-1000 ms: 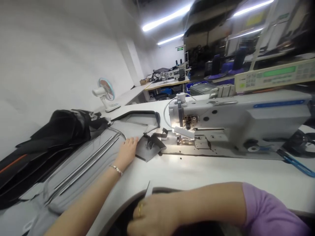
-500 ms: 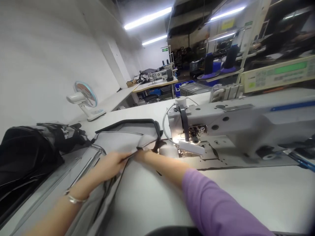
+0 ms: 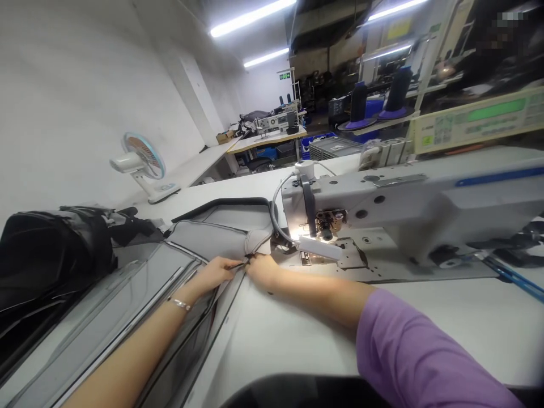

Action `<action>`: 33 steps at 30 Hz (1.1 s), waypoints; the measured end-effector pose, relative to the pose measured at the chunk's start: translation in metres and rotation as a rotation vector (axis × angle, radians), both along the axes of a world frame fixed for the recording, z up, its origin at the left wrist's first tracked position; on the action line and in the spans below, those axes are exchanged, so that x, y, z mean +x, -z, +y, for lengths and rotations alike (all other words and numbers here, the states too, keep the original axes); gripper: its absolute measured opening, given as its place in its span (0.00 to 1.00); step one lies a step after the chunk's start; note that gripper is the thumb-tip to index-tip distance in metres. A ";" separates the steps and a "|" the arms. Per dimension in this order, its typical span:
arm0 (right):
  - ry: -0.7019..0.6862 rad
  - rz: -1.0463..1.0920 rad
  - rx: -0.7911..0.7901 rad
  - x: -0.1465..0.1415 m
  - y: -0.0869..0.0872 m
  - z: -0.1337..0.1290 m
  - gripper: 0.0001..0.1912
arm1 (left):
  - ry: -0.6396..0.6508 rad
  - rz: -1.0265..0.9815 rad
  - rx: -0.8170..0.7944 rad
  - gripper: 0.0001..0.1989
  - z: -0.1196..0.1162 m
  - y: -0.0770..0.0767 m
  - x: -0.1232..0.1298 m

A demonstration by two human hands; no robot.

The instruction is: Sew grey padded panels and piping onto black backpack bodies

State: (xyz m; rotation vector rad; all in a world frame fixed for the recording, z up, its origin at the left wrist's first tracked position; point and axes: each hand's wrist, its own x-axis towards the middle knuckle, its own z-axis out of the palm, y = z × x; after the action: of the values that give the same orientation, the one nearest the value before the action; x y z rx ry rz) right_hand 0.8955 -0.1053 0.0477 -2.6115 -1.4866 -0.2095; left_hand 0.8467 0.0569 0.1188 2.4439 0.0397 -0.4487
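Up from the near edge of the table, the right hand (image 3: 262, 272) has moved to the dark-edged seam of the grey fabric piece (image 3: 204, 235), and the left hand (image 3: 212, 273), earlier laid flat on the panel, now meets it there. The left hand's thumb and fingers pinch the seam edge; the right hand's fingers close on the same edge just beside them, next to a turned-up flap (image 3: 257, 241). Whether the right hand also grips a small tool cannot be told.

The fabric lies on the white table (image 3: 297, 334), left of the industrial sewing machine (image 3: 425, 209), its far end near the lit needle area. A black fabric pile (image 3: 51, 249) sits farther left, and a small fan (image 3: 142, 158) stands behind.

Good handling here seems to call for pinching close to the seam, keeping the layers level and the edge lightly taut without stretching it. The loose flap is best held clear so that it does not fold under, and the long panel is best left supported by the table, lest its weight drag the edge askew.
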 end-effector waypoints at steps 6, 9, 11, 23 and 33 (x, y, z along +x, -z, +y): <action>0.036 0.003 -0.060 0.021 -0.014 0.004 0.11 | 0.080 -0.154 0.362 0.28 -0.025 0.006 0.007; 0.023 -0.013 -0.046 0.025 -0.014 -0.001 0.12 | 0.033 -0.182 0.519 0.27 -0.032 0.014 0.009; -0.015 -0.041 -0.033 0.010 -0.009 -0.012 0.15 | 0.002 -0.180 0.619 0.25 -0.035 0.018 0.013; -0.052 -0.154 0.126 -0.060 0.016 -0.130 0.15 | 0.288 -0.228 0.606 0.13 -0.125 0.016 0.016; 0.010 0.279 0.283 -0.048 0.001 -0.137 0.13 | 0.470 -0.513 0.499 0.24 -0.097 0.042 0.013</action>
State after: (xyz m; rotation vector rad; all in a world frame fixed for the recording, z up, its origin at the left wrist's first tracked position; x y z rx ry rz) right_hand 0.8473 -0.2425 0.0466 -2.3139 -1.2502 -0.0483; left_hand 0.8593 -0.0396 0.0766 2.9877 -0.7298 0.0188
